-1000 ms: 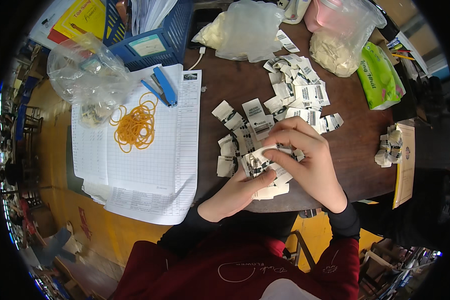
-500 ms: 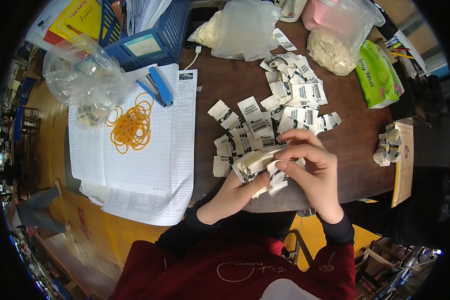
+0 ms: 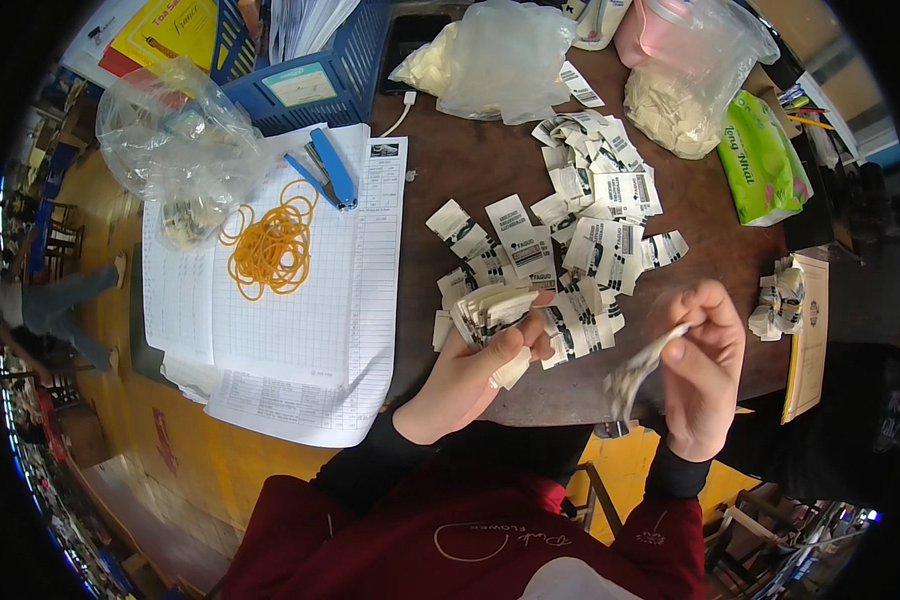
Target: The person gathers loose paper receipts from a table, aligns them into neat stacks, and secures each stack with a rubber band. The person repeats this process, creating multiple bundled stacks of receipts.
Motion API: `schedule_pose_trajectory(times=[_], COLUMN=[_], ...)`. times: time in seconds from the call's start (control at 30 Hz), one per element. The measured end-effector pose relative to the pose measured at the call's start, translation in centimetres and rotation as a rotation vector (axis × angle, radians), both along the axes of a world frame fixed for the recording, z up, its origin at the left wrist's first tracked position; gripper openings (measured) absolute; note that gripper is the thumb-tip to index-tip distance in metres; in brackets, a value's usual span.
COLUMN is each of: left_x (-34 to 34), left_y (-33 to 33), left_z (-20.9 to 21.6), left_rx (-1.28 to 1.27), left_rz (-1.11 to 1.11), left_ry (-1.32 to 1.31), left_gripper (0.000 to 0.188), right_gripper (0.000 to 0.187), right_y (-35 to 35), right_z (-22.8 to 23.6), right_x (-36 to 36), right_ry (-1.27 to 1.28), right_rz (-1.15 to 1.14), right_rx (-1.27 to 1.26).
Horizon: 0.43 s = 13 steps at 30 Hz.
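My left hand is closed round a thick stack of small white printed labels above the table's near edge. To its right, my right hand pinches a few labels between thumb and fingers; they hang down, blurred by motion. Beyond both hands, a heap of loose labels spreads over the dark table, overlapping at many angles. A tied bundle of similar labels lies at the right edge, beside a tan envelope.
Orange rubber bands and a blue stapler lie on printed sheets at left. Behind them stand a crumpled clear bag and a blue file basket. Bags of labels and a green tissue pack sit at the back.
My right hand has moved right, away from the stack, carrying a few labels. The left hand keeps hold of the stack, slightly left of before. The whole view has shifted a little.
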<state>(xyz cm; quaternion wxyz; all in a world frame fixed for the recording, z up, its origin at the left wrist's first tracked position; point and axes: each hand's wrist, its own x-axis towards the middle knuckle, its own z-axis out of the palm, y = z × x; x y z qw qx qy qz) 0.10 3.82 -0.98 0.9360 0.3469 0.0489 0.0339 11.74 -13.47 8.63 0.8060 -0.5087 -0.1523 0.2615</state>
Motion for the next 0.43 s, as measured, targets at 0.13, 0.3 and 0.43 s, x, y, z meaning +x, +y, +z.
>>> schedule_pose_trajectory(times=[0.13, 0.3, 0.43], left_x=[-0.2, -0.2, -0.6], left_y=[-0.6, -1.2, -0.7], left_z=[-0.1, -0.5, -2.8], left_rx=[-0.087, -0.124, -0.164], left_rz=[-0.054, -0.087, -0.253], left_ry=[0.045, -0.027, -0.118], left_gripper=[0.075, 0.078, 0.079], right_gripper=[0.032, 0.027, 0.034], right_y=[1.3, 4.4, 4.6], right_z=[-1.5, -3.5, -3.1], right_x=[-0.8, -2.0, -2.4], right_ry=[0.04, -0.142, -0.572], right_rz=[0.177, 0.171, 0.036], right_rx=[0.02, -0.412, -0.49])
